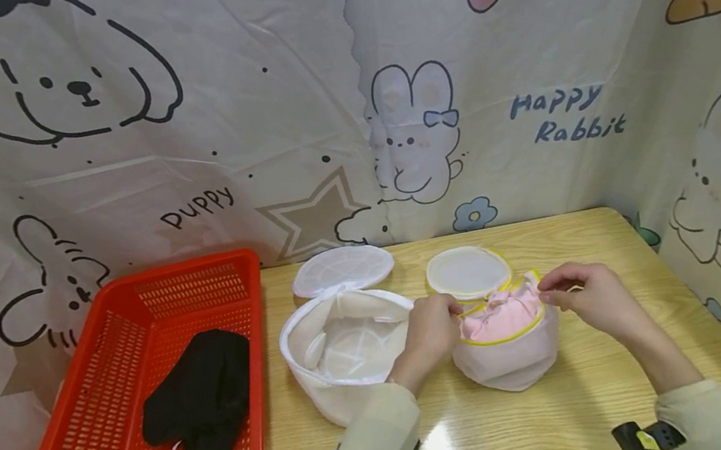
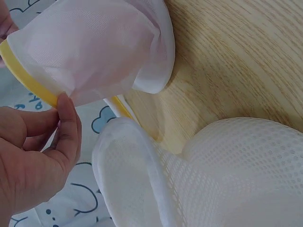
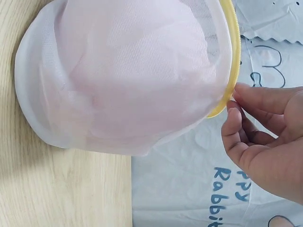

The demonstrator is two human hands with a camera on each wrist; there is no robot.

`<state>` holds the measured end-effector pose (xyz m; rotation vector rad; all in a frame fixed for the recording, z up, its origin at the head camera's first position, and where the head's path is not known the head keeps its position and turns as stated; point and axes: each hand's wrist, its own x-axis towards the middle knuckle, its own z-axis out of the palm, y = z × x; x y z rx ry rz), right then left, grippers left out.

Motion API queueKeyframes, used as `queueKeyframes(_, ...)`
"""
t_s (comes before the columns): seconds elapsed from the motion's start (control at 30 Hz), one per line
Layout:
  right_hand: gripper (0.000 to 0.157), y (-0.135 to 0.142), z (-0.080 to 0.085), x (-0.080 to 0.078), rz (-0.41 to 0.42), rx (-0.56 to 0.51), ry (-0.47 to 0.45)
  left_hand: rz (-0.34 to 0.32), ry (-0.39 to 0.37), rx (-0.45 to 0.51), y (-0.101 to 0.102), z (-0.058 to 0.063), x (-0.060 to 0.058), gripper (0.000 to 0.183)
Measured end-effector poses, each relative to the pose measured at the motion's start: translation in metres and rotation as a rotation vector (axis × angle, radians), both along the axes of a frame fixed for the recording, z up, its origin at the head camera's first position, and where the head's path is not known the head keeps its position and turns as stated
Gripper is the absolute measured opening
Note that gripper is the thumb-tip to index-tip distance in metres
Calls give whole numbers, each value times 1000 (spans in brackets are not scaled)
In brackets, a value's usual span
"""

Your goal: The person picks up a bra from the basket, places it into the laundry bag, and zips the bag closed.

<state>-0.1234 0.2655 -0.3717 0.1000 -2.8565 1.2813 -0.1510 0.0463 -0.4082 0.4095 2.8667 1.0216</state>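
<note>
A small white mesh laundry bag [image 1: 508,363] with a yellow zip rim stands on the table, its round lid [image 1: 469,272] folded back behind it. Pink cloth [image 1: 504,315] fills the bag and shows through the mesh. My left hand [image 1: 432,330] pinches the yellow rim on the left side; thumb and forefinger meet on it in the left wrist view. Across the opening, my right hand [image 1: 587,293] pinches the rim at the right, seen also in the right wrist view. A larger white mesh bag [image 1: 332,402] stands left of it, its lid [image 1: 342,269] flipped back.
At the left of the table sits a red plastic basket [image 1: 258,351] with black cloth [image 1: 200,400] inside. A printed curtain [image 1: 286,111] hangs behind the table and along its right side. The wooden tabletop [image 1: 507,438] extends in front of the bags.
</note>
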Motion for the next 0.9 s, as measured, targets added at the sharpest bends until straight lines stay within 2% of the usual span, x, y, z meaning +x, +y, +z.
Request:
queueKeyframes(0.17,11,-9,5,-4,42,51,63,-22,45,15,1,1,1,16)
queueKeyframes(0.3,15,-12,6,-8,128,74,11,-37,79,33,0,0,2,16)
queueKeyframes(0.43,16,-12,1,-7,182,101,-34,-30,77,73,-2,-2,2,15)
queueKeyframes(0.73,11,-12,-19,1,268,25,-27,87,80,171,-1,-2,4,15)
queueKeyframes(0.9,12,-12,-22,4,307,25,-31,118,65,232,1,-2,4,15)
